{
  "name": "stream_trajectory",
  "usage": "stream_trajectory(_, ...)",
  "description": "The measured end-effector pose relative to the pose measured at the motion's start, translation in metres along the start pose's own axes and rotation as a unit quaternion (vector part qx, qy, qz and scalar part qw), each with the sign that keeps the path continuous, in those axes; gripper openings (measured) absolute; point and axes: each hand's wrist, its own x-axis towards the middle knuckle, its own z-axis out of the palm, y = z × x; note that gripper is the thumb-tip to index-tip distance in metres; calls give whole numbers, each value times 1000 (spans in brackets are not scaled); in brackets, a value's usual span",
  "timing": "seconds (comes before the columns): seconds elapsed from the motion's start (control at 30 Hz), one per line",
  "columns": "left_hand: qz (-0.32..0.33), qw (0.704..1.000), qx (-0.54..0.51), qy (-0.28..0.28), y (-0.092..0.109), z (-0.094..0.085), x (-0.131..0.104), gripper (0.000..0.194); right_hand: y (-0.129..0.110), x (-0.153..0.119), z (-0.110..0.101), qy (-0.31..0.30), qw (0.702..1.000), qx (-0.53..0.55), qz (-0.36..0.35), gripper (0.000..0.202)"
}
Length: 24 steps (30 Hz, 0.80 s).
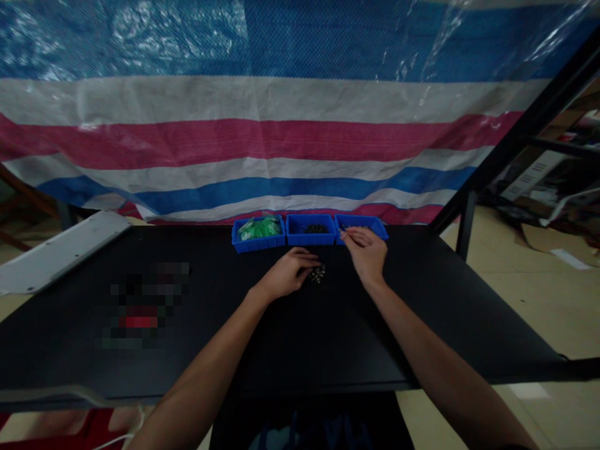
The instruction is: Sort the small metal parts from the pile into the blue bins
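Note:
A small pile of shiny metal pieces [318, 274], too small to name exactly, lies on the black table. My left hand [289, 273] rests at the pile's left edge, fingers bent and drawn together against it; what they grip is hidden. My right hand [367, 251] is at the front of the right blue bin [382, 230], partly covering it. Its thumb and fingertips are pinched together on something tiny I cannot make out. Small parts show inside that bin. Dark small metal parts lie in the middle blue bin [296, 239].
Green plastic packets [263, 229] fill the left blue bin [237, 244]. A white panel [60, 250] lies at the table's left edge. Behind the bins hangs a striped tarp [262, 144]. A black metal frame [506, 144] rises on the right. One patch at left is pixelated.

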Motion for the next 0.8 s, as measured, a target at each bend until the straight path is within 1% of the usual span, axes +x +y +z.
stream_trajectory(0.07, 12, 999, 30, -37, -1, 1, -1, 35, 5, 7, -6, 53, 999, -9, 2, 21)
stream_trajectory(0.17, 14, 998, 49, -46, -3, 1, -2, 30, 12, 14, -12, 75, 997, -6, 7, 20)
stream_trajectory(0.3, -7, 998, 51, -31, -6, 2, -1, 24, 15, 12, -8, 57, 998, 4, -14, 24)
stream_trajectory(0.4, -42, 999, 28, 1, -8, 3, -1, 23, 13, 7, -2, 25, 999, 4, -30, 24)
stream_trajectory(0.5, -74, 996, -13, 38, -9, 3, -1, 23, 11, 3, 1, -8, 1000, 3, -27, 24)
stream_trajectory(0.57, -111, 989, -50, 87, -8, 4, 0, 20, 10, 0, 1, -46, 999, 7, -21, 25)
stream_trajectory(0.63, -159, 971, -107, 146, -7, 6, 2, 16, 7, -3, 1, -122, 992, 3, -17, 25)
stream_trajectory(0.7, -201, 944, -182, 188, -7, 9, 5, 14, 4, -8, 1, -216, 976, -21, -24, 24)
stream_trajectory(0.73, -216, 929, -220, 203, -7, 10, 6, 14, 1, -11, 2, -254, 966, -37, -31, 23)
stream_trajectory(0.8, -240, 899, -288, 227, -6, 13, 8, 13, -3, -17, 4, -295, 952, -62, -49, 23)
